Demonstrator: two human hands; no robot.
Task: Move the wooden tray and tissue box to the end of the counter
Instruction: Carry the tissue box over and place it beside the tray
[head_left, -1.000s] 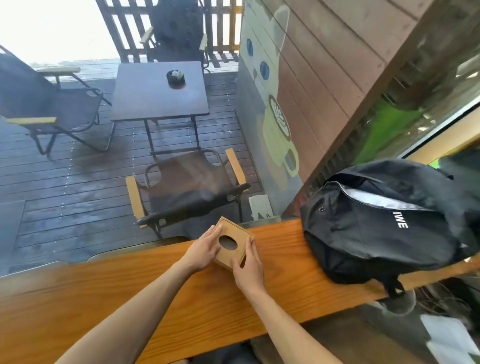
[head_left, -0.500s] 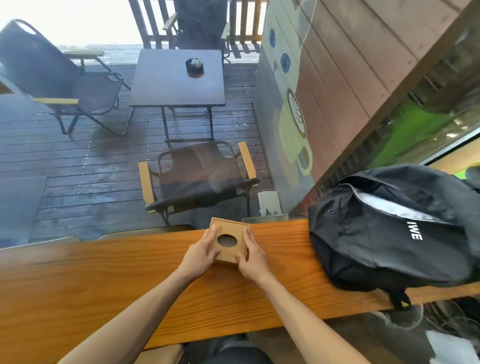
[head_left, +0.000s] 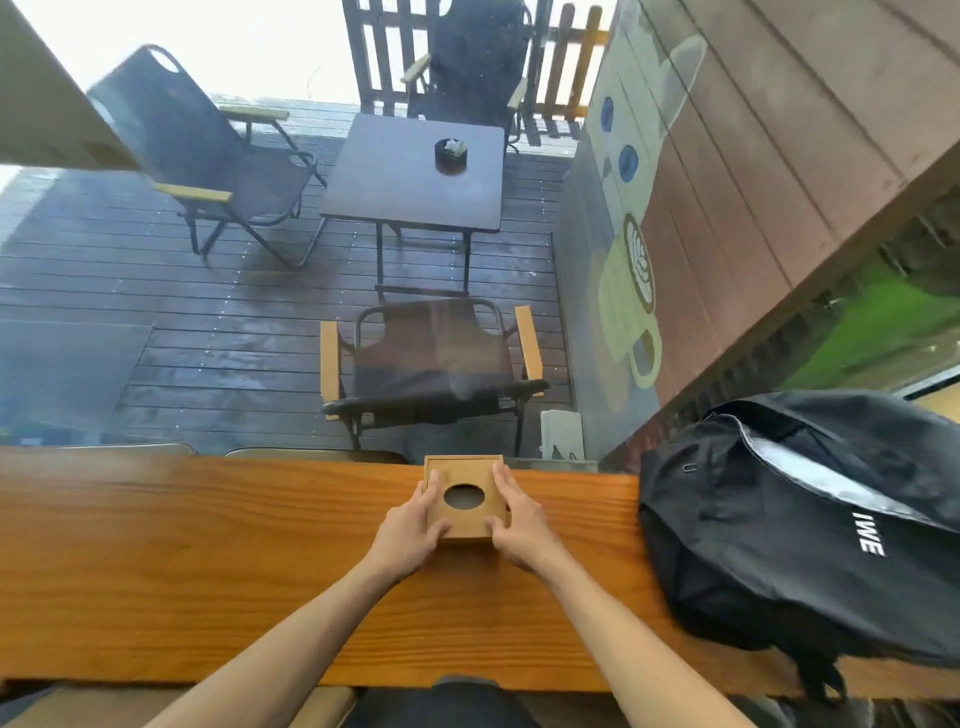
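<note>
Tissue box (head_left: 464, 498): square wooden, at the desk (head_left: 208, 545) far edge, clamped between left hand (head_left: 408, 532) and right hand (head_left: 519, 519), one per side, equally near; black backpack (head_left: 810, 519) lies rightward.

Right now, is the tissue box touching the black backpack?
Apart. In the head view, bare counter and the right hand lie between the tissue box and the black backpack, a plain gap.
</note>
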